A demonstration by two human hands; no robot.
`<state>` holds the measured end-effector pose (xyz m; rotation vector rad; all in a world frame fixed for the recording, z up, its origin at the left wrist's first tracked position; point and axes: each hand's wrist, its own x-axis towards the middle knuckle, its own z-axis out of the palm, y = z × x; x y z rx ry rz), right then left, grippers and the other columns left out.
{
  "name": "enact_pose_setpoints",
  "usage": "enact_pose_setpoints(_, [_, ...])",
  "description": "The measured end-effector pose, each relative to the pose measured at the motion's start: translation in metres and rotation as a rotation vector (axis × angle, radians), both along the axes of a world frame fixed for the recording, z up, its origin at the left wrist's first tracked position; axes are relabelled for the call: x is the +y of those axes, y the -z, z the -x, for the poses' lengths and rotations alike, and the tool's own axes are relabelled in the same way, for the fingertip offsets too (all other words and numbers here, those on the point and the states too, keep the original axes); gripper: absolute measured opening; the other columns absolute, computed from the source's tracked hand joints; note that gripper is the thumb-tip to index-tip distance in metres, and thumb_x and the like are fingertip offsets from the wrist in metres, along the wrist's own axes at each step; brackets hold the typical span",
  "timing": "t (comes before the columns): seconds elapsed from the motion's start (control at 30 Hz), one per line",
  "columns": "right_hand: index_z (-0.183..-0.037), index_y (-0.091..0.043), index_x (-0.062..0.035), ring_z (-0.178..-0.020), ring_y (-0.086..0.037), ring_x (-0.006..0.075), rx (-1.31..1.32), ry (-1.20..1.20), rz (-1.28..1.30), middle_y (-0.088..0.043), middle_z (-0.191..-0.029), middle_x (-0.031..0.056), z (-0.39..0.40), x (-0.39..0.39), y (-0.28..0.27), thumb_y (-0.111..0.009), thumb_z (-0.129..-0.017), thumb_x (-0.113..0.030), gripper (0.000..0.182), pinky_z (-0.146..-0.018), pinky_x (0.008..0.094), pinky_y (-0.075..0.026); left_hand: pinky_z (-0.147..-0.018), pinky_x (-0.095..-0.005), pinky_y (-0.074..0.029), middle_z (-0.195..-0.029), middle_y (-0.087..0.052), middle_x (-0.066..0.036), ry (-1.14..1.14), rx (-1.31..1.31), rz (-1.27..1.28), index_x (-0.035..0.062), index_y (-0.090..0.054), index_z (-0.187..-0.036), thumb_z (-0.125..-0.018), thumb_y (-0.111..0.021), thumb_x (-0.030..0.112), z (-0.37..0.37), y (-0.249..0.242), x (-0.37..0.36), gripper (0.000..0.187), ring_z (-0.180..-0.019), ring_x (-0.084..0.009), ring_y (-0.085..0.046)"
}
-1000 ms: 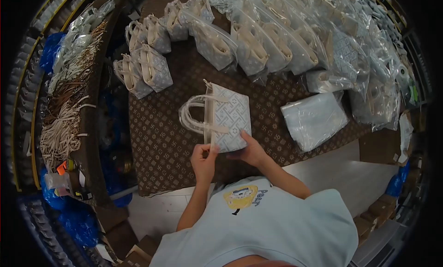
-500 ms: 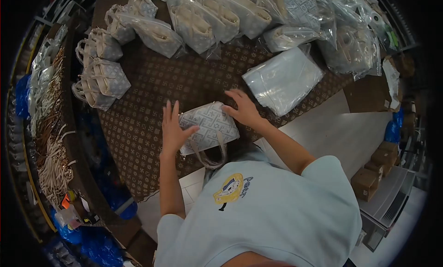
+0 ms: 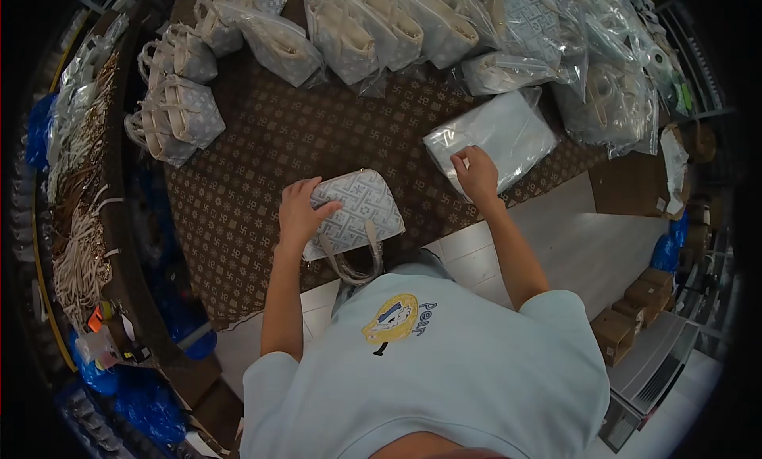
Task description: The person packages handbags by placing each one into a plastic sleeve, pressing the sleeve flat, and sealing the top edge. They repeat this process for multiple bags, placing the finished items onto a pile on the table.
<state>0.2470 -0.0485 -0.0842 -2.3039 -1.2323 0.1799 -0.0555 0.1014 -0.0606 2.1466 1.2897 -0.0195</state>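
A white and grey patterned handbag (image 3: pixel 361 209) lies on the brown patterned cloth of the table, its handles toward my body. My left hand (image 3: pixel 300 215) rests on the bag's left side, with the thumb on its face and the fingers round its edge. Over the near left part of a stack of clear plastic bags (image 3: pixel 508 134), my right hand (image 3: pixel 476 173) has its fingers drawn together. Whether plastic is pinched between them is too small to tell.
Several small handbags (image 3: pixel 190 114) stand at the table's left edge. Plastic-wrapped handbags (image 3: pixel 341 38) line the far side, with more wrapped ones (image 3: pixel 607 102) at the right. Straps (image 3: pixel 83 245) hang at the left. Cardboard boxes (image 3: pixel 615 332) sit at the lower right.
My right hand has left the handbag and moved right to the plastic bags, its fingers coming together. My left hand has closed in on the handbag's left side.
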Motion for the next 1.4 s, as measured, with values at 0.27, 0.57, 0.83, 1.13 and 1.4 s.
enact_pose_setpoints(0.27, [-0.086,-0.059,-0.0025,-0.06,-0.057,0.0094,0.446,-0.407,-0.501,-0.061,-0.072,0.0071,0.101,0.045,-0.13,-0.062,-0.085,-0.009,0.007,-0.053,0.0233,-0.043,-0.109,-0.0495,-0.014,-0.137,-0.039,-0.014,0.097,-0.739,-0.179,0.0074,-0.046,-0.128,-0.07,-0.074,0.034,-0.045,-0.07,-0.035,0.069,-0.135,-0.0307,-0.023])
enact_pose_setpoints(0.57, [-0.089,-0.062,-0.0014,-0.054,-0.052,0.0054,1.593,-0.568,-0.643,-0.06,-0.071,0.0014,0.064,0.037,-0.183,-0.063,-0.085,-0.012,0.012,-0.048,0.0192,-0.043,-0.056,-0.0204,-0.042,-0.076,-0.059,-0.006,0.234,-0.934,0.343,-0.0026,-0.064,-0.091,-0.082,-0.057,0.0,0.044,-0.157,0.011,0.012,-0.064,-0.0094,-0.054])
enact_pose_setpoints(0.83, [-0.094,-0.065,-0.0048,-0.058,-0.052,0.0046,1.28,-0.154,-0.236,-0.061,-0.076,-0.0016,0.042,0.079,-0.044,-0.066,-0.084,-0.019,0.018,-0.052,0.0196,-0.043,-0.058,-0.028,-0.046,-0.076,-0.063,-0.003,0.088,-0.434,-0.62,0.0115,-0.064,-0.09,-0.081,-0.063,0.013,0.01,-0.183,0.043,0.01,-0.064,-0.0183,-0.06])
enact_pose_setpoints(1.13, [-0.091,-0.062,-0.009,-0.064,-0.057,0.0089,1.631,0.152,-0.074,-0.061,-0.076,-0.001,0.08,0.025,0.018,-0.066,-0.084,-0.024,0.018,-0.055,0.0235,-0.048,-0.094,-0.0455,-0.038,-0.115,-0.057,-0.007,-0.046,-0.225,-1.051,0.0121,-0.051,-0.12,-0.082,-0.061,0.027,-0.029,-0.075,0.087,0.042,-0.109,-0.0258,-0.052])
enact_pose_setpoints(1.4, [-0.092,-0.062,-0.0069,-0.071,-0.061,0.0121,1.719,0.362,-0.214,-0.062,-0.08,0.0013,0.094,-0.007,0.017,-0.064,-0.086,-0.026,0.02,-0.057,0.0258,-0.052,-0.105,-0.0613,-0.005,-0.143,-0.032,-0.013,0.149,-0.03,-0.616,0.0089,-0.041,-0.133,-0.087,-0.049,0.046,-0.038,0.026,-0.023,0.059,-0.134,-0.0359,-0.022])
